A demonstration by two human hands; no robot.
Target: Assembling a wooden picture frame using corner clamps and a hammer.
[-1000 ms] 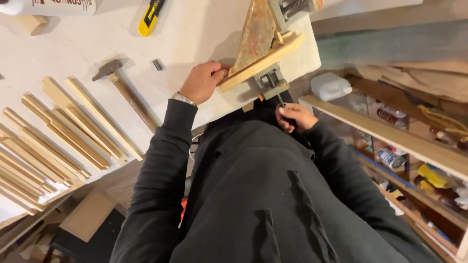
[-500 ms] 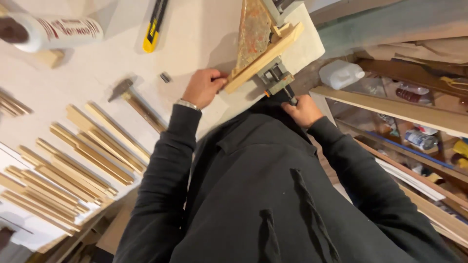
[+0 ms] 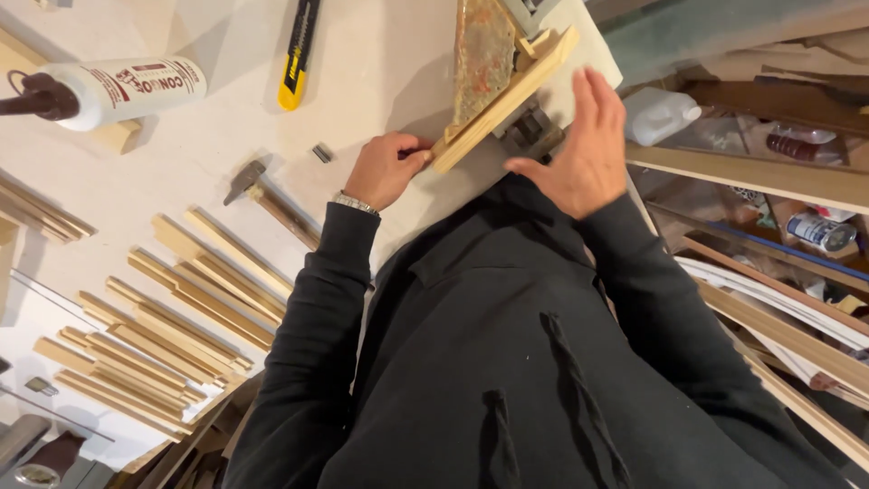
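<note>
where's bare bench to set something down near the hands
Bare patch between glue bottle, yellow knife and hammer, apart from one small metal bit. Crowded: wood strips lower left; the frame piece between left hand and right hand.

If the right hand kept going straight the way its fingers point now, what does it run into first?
Most likely the wooden frame strip. The right hand is open, its fingers pointing up the picture toward the strip's far end, above the metal clamp. Depth is unclear, so it might pass above it.
</note>
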